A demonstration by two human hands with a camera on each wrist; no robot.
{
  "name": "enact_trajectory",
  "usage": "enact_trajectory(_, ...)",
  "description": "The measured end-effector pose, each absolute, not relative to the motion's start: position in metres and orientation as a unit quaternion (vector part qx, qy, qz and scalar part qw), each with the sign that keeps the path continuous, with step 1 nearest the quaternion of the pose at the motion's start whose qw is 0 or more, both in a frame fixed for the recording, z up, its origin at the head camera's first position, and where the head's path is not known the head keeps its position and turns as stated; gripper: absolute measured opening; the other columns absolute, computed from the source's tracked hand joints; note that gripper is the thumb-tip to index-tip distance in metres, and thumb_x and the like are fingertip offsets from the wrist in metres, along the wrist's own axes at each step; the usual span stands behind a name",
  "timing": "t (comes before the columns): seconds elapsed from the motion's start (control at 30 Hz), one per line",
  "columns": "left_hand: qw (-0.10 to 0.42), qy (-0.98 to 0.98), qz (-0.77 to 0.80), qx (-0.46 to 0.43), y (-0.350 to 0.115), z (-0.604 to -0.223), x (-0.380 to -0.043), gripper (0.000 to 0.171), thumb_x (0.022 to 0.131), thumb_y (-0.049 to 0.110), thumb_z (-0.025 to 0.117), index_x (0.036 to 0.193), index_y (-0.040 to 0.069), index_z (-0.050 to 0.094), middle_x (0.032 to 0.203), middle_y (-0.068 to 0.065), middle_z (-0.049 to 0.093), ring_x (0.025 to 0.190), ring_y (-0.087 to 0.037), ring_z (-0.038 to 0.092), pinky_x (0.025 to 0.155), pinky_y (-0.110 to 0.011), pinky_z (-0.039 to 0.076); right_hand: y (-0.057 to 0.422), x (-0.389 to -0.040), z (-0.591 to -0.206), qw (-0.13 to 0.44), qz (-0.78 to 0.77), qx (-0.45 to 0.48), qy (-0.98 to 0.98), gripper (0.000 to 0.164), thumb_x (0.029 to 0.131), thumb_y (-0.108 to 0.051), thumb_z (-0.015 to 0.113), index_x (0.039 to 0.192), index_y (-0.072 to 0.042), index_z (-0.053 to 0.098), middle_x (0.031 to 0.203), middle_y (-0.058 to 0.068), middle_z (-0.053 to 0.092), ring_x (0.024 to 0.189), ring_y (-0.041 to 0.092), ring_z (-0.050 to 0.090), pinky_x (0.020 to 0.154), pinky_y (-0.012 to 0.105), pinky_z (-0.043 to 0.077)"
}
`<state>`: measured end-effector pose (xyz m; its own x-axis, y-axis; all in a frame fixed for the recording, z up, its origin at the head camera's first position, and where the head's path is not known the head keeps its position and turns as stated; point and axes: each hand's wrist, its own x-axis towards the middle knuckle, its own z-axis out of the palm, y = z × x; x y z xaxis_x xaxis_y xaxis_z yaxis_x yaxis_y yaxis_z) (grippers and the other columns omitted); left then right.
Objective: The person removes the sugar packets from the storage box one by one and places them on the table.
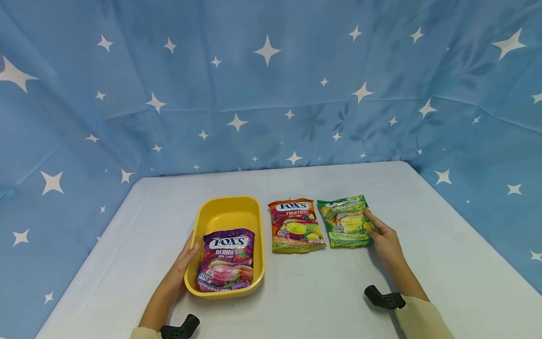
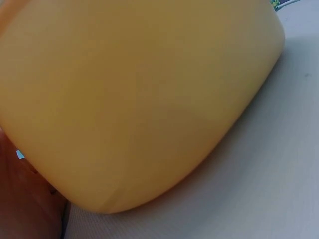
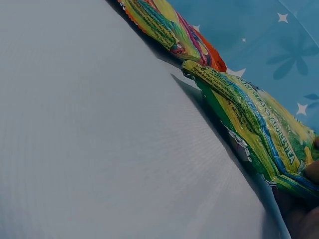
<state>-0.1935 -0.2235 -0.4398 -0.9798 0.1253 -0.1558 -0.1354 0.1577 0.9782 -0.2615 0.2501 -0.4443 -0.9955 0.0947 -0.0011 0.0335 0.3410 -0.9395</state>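
A yellow tub (image 1: 230, 205) stands on the left half of the table, and its outer wall (image 2: 144, 99) fills most of the left wrist view. My left hand (image 1: 185, 259) grips the tub's left side, thumb at the rim and the other fingers mostly hidden behind the wall. Inside the tub lies a purple Fox's Berries candy bag (image 1: 227, 261). My right hand (image 1: 384, 240) pinches the right edge of a green Fox's Spring Tea candy bag (image 1: 347, 223). In the right wrist view, that bag's lower edge (image 3: 234, 109) rises off the white cloth, with a shadow beneath.
An orange and red Fox's Fruits candy bag (image 1: 296, 228) lies between the tub and the green bag. White cloth covers the table (image 1: 305, 301). Behind it hangs a blue curtain (image 1: 271, 94) with white stars.
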Motion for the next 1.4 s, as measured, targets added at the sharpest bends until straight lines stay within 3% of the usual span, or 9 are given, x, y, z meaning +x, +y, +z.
enact_trajectory(0.6, 0.101, 0.743, 0.661, -0.034, -0.234, -0.448, -0.177, 0.065, 0.097, 0.038, 0.027, 0.146, 0.02, -0.01, 0.153, -0.016, -0.007, 0.138, -0.043, -0.002, 0.108, -0.053, 0.01, 0.235, -0.268, -0.449, 0.001, 0.529, -0.032, -0.848, 0.053, 0.091, 0.001, 0.036, 0.143, -0.008, 0.028, 0.15, 0.011, 0.019, 0.139, 0.035, 0.011, 0.111, 0.052, 0.014)
enact_trajectory(1.4, 0.092, 0.746, 0.66, -0.01, -0.22, -0.441, -0.193, 0.064, 0.096, 0.037, 0.031, 0.148, 0.022, -0.004, 0.154, -0.012, -0.003, 0.139, -0.041, 0.0, 0.107, -0.053, 0.011, 0.249, -0.262, -0.445, 0.013, 0.503, -0.075, -0.861, 0.052, 0.093, -0.002, 0.036, 0.144, -0.013, 0.028, 0.151, 0.012, 0.019, 0.139, 0.036, 0.01, 0.11, 0.054, 0.014)
